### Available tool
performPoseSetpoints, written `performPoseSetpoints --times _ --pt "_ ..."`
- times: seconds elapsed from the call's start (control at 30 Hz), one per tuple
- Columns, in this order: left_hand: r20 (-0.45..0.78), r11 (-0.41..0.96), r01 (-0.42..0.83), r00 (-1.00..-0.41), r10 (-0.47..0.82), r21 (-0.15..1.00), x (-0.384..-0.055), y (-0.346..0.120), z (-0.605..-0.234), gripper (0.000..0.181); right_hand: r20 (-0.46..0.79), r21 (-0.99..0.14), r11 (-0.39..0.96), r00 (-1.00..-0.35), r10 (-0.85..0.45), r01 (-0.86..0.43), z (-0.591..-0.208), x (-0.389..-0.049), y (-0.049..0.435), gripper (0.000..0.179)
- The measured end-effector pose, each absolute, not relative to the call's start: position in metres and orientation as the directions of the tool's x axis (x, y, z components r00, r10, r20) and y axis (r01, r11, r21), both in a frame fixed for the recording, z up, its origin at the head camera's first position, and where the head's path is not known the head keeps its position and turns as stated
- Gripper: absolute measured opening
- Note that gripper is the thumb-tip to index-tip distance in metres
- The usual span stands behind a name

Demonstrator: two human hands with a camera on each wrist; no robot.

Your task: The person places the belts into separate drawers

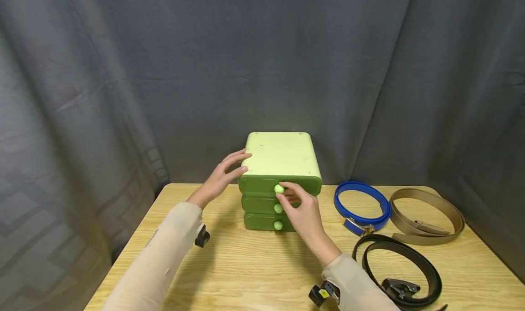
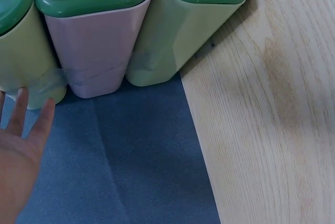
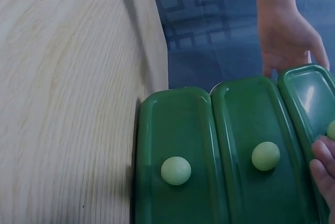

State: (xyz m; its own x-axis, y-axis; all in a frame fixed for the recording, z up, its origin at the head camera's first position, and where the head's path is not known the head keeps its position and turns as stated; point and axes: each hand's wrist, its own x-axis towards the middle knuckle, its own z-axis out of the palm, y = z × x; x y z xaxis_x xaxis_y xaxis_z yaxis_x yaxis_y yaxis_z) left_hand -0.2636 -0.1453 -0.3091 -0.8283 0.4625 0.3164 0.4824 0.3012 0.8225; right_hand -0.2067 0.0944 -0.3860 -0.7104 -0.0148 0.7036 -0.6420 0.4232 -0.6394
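A small three-drawer cabinet (image 1: 283,154) stands at the back of the table, with a pale green top and dark green drawer fronts. My right hand (image 1: 303,213) pinches the round light-green knob (image 1: 279,189) of the top drawer between thumb and index finger. The middle knob (image 3: 266,156) and bottom knob (image 3: 176,170) are untouched. On the cabinet's left side, my left hand (image 1: 219,179) rests with fingers extended near the upper edge. In the left wrist view its fingers (image 2: 19,111) lie against the top section's side wall. All the drawers look closed.
To the right on the wooden table (image 1: 246,265) lie a coiled blue belt (image 1: 362,220), a tan belt (image 1: 426,238) and a black belt (image 1: 436,283) with a dark buckle. A grey curtain (image 1: 262,65) hangs behind the table.
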Motion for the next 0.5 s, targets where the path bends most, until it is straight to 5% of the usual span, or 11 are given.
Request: performPoseSetpoints --times 0.5 --pt "0.314 0.299 0.475 -0.834 0.454 0.828 -0.2645 -0.1467 -0.3076 0.046 0.701 -0.651 0.419 -0.713 0.012 -0.633 -0.382 -0.2041 0.0896 0.027"
